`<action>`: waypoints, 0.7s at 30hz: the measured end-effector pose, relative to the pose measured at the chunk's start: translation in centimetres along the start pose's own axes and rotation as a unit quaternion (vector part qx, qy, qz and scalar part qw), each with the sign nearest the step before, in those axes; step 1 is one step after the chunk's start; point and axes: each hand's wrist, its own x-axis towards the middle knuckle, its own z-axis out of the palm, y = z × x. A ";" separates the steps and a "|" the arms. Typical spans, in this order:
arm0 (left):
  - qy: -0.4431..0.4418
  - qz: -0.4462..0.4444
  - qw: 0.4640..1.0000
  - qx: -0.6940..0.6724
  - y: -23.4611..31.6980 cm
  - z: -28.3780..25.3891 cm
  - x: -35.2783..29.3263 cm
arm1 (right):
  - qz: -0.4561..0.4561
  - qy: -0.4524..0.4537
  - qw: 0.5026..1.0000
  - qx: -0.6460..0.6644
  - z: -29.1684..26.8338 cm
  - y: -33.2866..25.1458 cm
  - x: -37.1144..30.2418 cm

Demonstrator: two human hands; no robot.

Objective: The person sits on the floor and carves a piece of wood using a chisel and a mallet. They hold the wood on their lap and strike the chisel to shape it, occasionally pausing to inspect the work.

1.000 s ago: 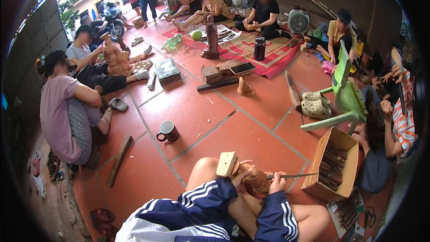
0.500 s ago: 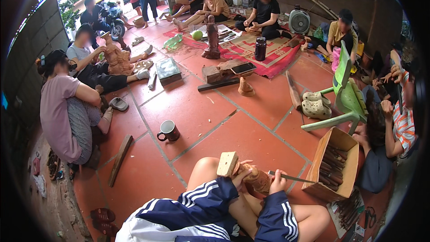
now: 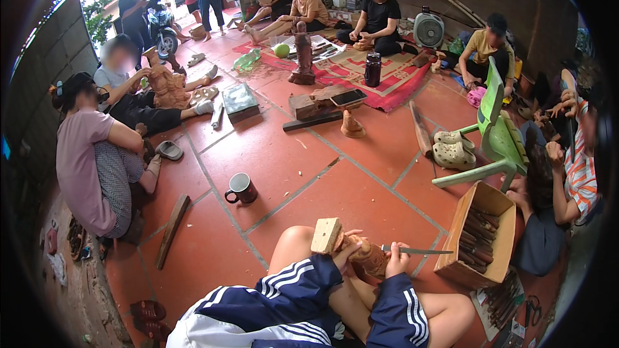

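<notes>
Across my lap lies a reddish-brown wood carving (image 3: 369, 259) with a pale, square block base (image 3: 327, 236) toward the left. My left hand (image 3: 348, 252) is wrapped round it just beside the base. In my right hand (image 3: 397, 260), a slim metal file (image 3: 429, 251) is gripped near the carving's other end. Its tapered blade points right, almost level, toward the cardboard box. The fingers of both hands are partly hidden, and I cannot make out whether the file touches the wood.
A cardboard box (image 3: 501, 265) of wooden-handled tools stands at right, with more tools (image 3: 500, 306) and scissors (image 3: 532, 312) beside it. Ahead are a mug (image 3: 242, 188), a wood strip (image 3: 173, 232), a green chair (image 3: 493, 122) and clogs (image 3: 454, 150). Several people sit around the tiled floor.
The file has swung from a downward slant to nearly level, its tip rising. My left hand and the carving barely moved. A person at the back left has stood up from sitting.
</notes>
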 end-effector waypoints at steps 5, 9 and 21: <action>-0.004 -0.009 1.000 -0.017 -0.1 -0.3 0.1 | 0.005 0.017 0.999 0.037 -0.2 0.4 0.1; 0.002 -0.020 0.999 -0.025 -0.7 -0.7 0.4 | 0.021 0.056 0.997 0.050 -0.9 1.2 0.2; -0.008 0.000 1.000 0.000 -0.2 -0.2 0.1 | 0.011 0.021 0.999 0.042 -0.7 0.4 0.0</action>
